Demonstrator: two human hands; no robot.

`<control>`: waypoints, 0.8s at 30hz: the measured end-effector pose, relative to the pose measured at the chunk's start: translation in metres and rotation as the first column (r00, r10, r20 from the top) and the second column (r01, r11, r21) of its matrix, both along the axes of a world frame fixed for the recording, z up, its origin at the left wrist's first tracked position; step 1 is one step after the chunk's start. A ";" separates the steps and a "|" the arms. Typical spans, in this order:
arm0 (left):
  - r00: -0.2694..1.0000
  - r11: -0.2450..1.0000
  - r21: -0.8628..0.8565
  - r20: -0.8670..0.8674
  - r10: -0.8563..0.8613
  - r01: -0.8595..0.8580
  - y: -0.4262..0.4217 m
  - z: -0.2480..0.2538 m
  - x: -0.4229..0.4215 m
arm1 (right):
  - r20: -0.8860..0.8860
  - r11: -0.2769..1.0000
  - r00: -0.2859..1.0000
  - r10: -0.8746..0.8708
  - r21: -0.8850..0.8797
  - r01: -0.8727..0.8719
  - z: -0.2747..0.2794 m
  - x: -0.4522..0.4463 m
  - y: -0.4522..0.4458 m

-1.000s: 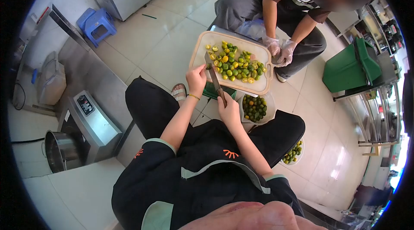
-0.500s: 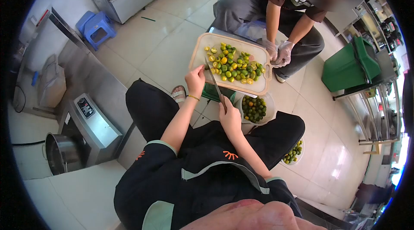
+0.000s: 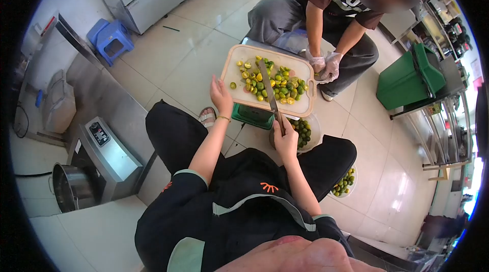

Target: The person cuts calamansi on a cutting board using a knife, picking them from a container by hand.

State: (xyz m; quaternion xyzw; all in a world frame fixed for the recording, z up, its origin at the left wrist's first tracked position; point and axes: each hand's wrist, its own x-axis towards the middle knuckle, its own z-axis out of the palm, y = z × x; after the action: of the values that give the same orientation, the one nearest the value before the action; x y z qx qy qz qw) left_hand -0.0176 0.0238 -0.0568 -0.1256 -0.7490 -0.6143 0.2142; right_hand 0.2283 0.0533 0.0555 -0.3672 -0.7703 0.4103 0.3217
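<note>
1. Overall, the largest shape near the work is a co-worker point(image 3: 326, 22), seated beyond the board, with gloved hands point(image 3: 324, 65) close together just off its right end; what they hold is unclear.
2. A green bin point(image 3: 410, 77) stands well apart on the right; a steel pot point(image 3: 76, 188) and blue stools point(image 3: 110, 39) are off to the left.
3. The cutting board point(image 3: 232, 69) is pale with a tan rim, its handle slot at the right end. It sits above a green container point(image 3: 252, 115).
4. A bowl point(image 3: 316, 132) of dark green whole fruit is near the board's lower edge, partly hidden by the board and right hand. Another container point(image 3: 351, 191) of fruit shows past the right knee.
5. The left hand point(image 3: 221, 96) is open and holds nothing, fingers extended beside the board's left edge; whether it touches the rim is unclear.
6. The right hand point(image 3: 285, 137) is closed around the handle of the knife point(image 3: 268, 84), whose blade slants over the pile and covers some pieces.
7. Small citrus fruits point(image 3: 284, 84) lie heaped across the board's middle and right, green and yellow, several halved with pale flesh showing. One green piece point(image 3: 233, 85) rests alone at the left.
</note>
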 end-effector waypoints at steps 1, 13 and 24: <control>0.999 0.995 0.103 0.047 0.005 -0.010 0.009 -0.001 0.003 | 0.071 0.998 0.997 -0.009 -0.063 0.014 0.000 0.003 0.002; 0.947 0.948 -0.253 0.205 0.248 -0.193 0.037 0.019 0.002 | 0.002 0.996 0.998 -0.068 -0.054 0.068 -0.018 0.018 0.007; 0.970 0.974 0.196 0.231 0.070 -0.117 0.009 -0.067 -0.002 | 0.056 0.988 0.988 0.145 0.038 -0.147 -0.005 0.009 -0.010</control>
State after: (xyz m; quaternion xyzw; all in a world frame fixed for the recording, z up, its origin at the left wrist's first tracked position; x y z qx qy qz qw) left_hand -0.0196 0.0328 -0.1236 0.0029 -0.7049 -0.6887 0.1698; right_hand 0.2369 0.0438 0.0501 -0.3136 -0.8117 0.4068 0.2779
